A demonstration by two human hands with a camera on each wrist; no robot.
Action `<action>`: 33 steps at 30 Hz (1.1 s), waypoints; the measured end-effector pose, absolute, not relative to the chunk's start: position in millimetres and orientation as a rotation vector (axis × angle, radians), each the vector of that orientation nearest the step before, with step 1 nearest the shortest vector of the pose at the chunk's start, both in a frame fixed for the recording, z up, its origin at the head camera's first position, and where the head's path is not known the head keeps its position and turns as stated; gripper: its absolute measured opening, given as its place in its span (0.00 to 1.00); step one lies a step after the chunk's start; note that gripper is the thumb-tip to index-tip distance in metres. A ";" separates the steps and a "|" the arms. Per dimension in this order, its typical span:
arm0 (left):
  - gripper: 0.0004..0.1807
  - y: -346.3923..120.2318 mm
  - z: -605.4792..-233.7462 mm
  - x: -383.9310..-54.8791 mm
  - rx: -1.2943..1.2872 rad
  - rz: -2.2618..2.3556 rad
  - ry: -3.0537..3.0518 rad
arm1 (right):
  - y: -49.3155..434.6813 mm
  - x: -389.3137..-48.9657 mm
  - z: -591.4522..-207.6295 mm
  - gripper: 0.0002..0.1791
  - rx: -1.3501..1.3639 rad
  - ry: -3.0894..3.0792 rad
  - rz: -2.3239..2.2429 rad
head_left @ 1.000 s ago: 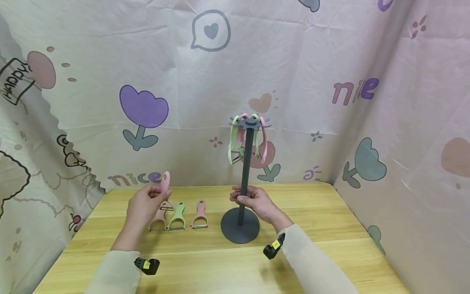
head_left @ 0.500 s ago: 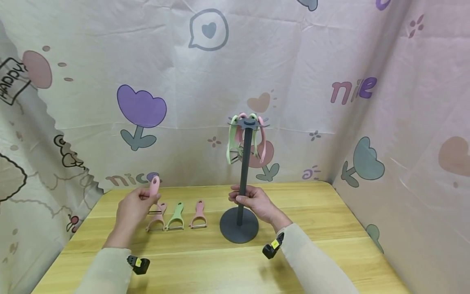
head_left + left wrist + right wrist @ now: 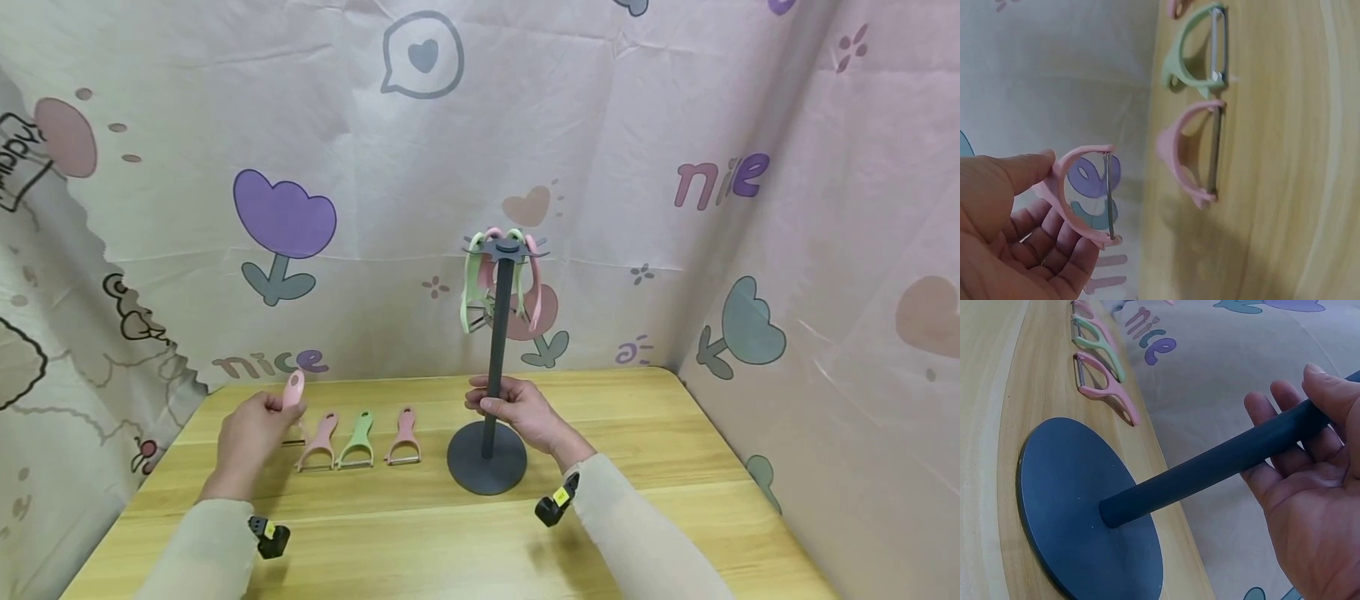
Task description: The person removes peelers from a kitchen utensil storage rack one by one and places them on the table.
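Note:
Between thumb and fingers, my left hand (image 3: 251,433) pinches a pink peeler (image 3: 1063,194), handle up and blade down, a little above the table's left side. Just right of it a pink peeler (image 3: 321,442), a green peeler (image 3: 360,440) and another pink peeler (image 3: 405,437) lie in a row, handles pointing away. My right hand (image 3: 531,417) holds the dark post of a round-based stand (image 3: 487,458), its fingers and thumb curled round the lower part. Green and pink peelers (image 3: 471,283) hang from the hooks at the stand's top.
The wooden table (image 3: 420,533) ends at the back against a printed cloth (image 3: 405,183), which also closes the left and right sides. A small camera is strapped to each wrist.
My left hand has moved left and slightly lower with the pink peeler, away from the peelers on the table. The right hand stays on the post.

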State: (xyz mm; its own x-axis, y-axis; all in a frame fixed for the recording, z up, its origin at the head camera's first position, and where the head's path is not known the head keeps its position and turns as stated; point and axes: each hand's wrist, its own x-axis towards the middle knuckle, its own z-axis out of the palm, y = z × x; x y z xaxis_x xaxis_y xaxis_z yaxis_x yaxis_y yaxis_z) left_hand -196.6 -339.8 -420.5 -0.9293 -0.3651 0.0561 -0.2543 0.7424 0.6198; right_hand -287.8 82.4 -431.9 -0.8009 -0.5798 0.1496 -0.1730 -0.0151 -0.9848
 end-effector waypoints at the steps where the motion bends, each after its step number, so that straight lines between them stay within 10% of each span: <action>1: 0.27 -341.5 -421.6 -196.9 0.497 -0.940 -2.770 | 82.5 -287.9 -431.8 0.23 -0.789 1.959 -1.884; 33: 0.28 -373.5 -461.1 -204.1 0.562 -0.747 -2.985 | 82.3 -288.6 -429.9 0.24 -0.770 1.929 -1.897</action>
State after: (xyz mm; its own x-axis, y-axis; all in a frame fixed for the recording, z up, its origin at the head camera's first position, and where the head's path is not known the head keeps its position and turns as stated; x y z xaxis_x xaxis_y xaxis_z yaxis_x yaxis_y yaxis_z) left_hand -204.1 -373.5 -461.1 -0.9354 -0.3460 -0.0725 -0.3394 0.8215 0.4583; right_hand -288.6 82.3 -429.9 -0.8006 -0.5831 0.1383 -0.1479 -0.0313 -0.9885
